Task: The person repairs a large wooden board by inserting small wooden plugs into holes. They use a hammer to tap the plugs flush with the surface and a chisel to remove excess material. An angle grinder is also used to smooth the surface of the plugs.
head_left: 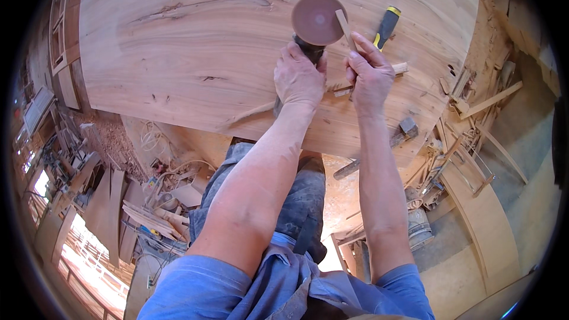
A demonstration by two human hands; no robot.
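My left hand (300, 76) is wrapped round the dark body of an angle grinder (310, 51), mostly hidden under my fingers. Its round brown sanding disc (317, 19) faces up. Between the fingers of my right hand (370, 76) is a thin wooden strip (343, 26), its upper end against or just over the disc's right edge. Beyond that hand, a tool with a black and yellow handle (388, 26) lies on the broad wooden slab (195, 53). A wood offcut (400, 68) pokes out beside my right wrist.
A hammer (408, 127) rests near the slab's front edge, partly behind my right forearm. Scrap wood (491, 101) is heaped on the right, above a bucket (419, 229). Boards (112, 213), cords and tools clutter the left side. A wooden frame (59, 21) stands at the far left.
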